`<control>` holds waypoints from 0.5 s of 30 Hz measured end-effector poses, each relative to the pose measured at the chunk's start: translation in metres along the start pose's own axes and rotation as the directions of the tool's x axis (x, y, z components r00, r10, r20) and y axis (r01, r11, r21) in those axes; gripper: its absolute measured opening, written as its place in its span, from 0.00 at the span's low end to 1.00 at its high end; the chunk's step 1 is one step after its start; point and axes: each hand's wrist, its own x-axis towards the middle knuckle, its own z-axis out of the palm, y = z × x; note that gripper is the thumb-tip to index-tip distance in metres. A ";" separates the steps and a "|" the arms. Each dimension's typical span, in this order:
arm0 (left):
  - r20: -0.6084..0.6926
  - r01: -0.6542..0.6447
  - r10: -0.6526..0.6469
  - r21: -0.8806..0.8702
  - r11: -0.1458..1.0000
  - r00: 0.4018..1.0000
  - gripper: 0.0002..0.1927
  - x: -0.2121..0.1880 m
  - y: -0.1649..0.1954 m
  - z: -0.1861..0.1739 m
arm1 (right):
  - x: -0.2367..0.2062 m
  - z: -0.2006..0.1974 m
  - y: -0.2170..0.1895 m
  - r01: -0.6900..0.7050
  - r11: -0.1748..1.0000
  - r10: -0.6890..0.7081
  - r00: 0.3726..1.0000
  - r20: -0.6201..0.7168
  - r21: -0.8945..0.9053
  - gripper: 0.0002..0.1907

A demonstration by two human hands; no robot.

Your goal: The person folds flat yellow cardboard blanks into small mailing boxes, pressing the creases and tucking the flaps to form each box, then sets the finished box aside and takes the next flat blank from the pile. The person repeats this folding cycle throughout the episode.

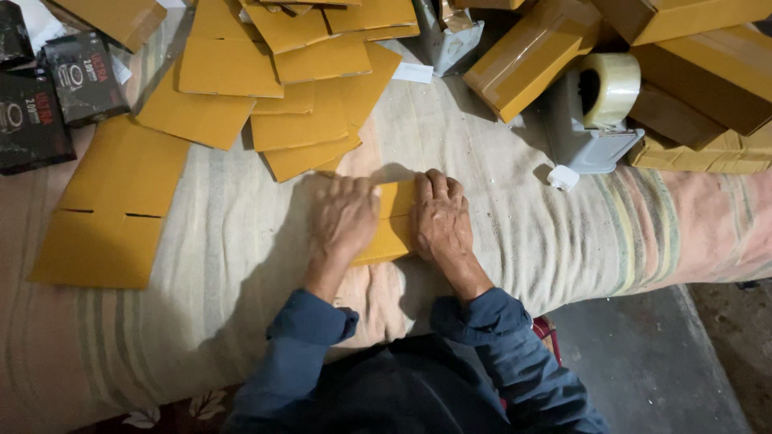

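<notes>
Covering the worktop, a pale striped woven cloth (pixel 241 265) lies beneath both hands. The left hand (pixel 344 215) and right hand (pixel 441 221) press palm-down, fingers loosely spread, on a small flat yellow cardboard piece (pixel 392 233) between them. Beyond the right hand stands a grey tape dispenser (pixel 591 120).

We count two hands (pixel 346 217), one tape dispenser (pixel 591 120) at upper right, three black packets (pixel 76 76) at upper left, and about a dozen flat card blanks (pixel 108 205) across the upper left.
</notes>
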 end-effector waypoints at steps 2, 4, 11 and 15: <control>0.089 0.127 -0.124 -0.027 0.992 0.988 0.25 -0.001 -0.005 -0.009 | -0.001 -0.002 -0.002 0.026 0.999 -0.027 0.999 -0.034 -0.031 0.29; 0.149 0.187 -0.183 -0.013 0.982 0.972 0.26 -0.002 -0.001 -0.014 | -0.001 -0.005 -0.005 0.024 1.000 -0.025 0.999 -0.048 -0.018 0.26; -0.060 -0.090 0.092 0.032 0.995 0.994 0.32 -0.027 0.023 -0.008 | -0.001 -0.008 -0.006 -0.054 0.999 0.054 0.996 0.067 -0.005 0.29; -0.215 -0.342 0.298 -0.211 0.916 0.930 0.53 -0.056 -0.005 -0.008 | -0.009 0.002 0.007 -0.003 0.999 0.004 1.000 -0.020 0.037 0.31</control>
